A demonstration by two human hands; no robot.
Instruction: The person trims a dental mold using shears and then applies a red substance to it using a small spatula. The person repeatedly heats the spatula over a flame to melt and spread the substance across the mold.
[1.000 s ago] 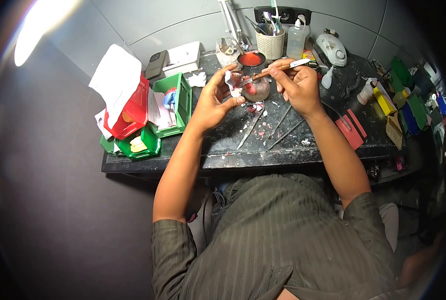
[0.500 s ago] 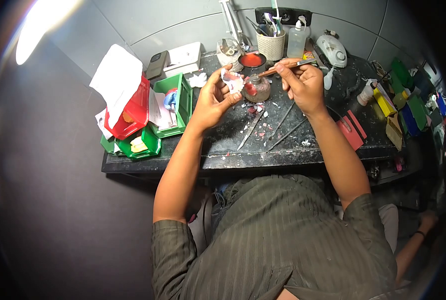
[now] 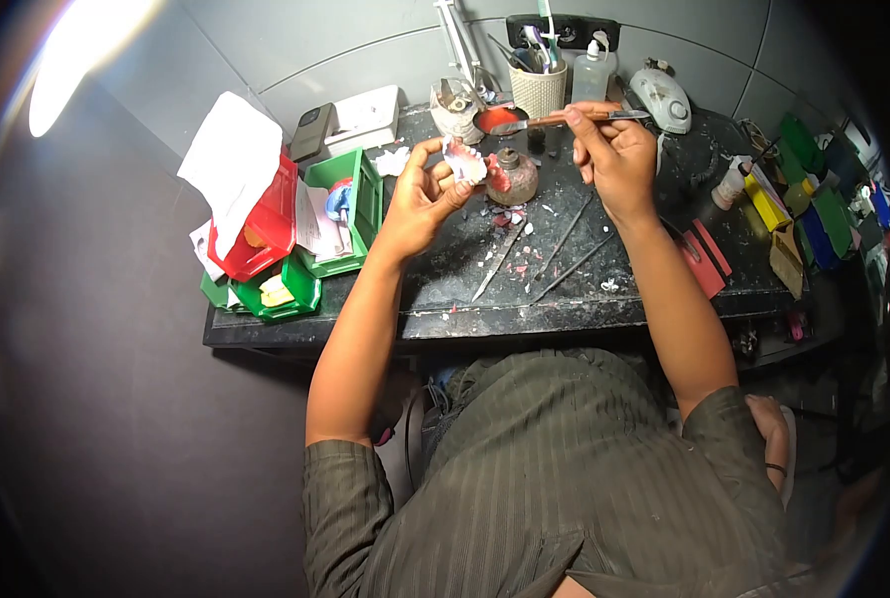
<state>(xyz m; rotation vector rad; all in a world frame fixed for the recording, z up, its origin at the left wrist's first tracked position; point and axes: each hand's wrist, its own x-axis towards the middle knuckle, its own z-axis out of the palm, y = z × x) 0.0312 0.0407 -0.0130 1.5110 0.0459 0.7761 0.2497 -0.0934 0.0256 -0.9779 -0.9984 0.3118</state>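
My left hand [image 3: 418, 204] pinches a small white and pink dental piece [image 3: 464, 162], with an uneven edge like a row of teeth, between thumb and fingers. In my right hand [image 3: 616, 159] is a wax knife [image 3: 550, 121] with a brown handle, held nearly level. Its blade overlaps the round dark dish of red wax [image 3: 501, 118]. Below the blade stands a squat glass spirit burner [image 3: 515, 187], streaked with red on its left side, close to the fingertips of my left hand. No flame shows on it.
Slim metal tools [image 3: 565, 236] lie among white and pink scraps on the black bench [image 3: 435, 321]. Green [image 3: 370, 214] and red bins [image 3: 284, 224] stand left. Behind are a cup of brushes [image 3: 541, 92], a clear bottle [image 3: 591, 80] and a jar [image 3: 455, 108]. Pink sheets [image 3: 699, 261] lie right; another person's arm [image 3: 770, 439] shows lower right.
My right hand has moved the wax knife up from beside the burner to the red wax dish. My left hand stays nearly still. The other person's arm has shifted toward me.
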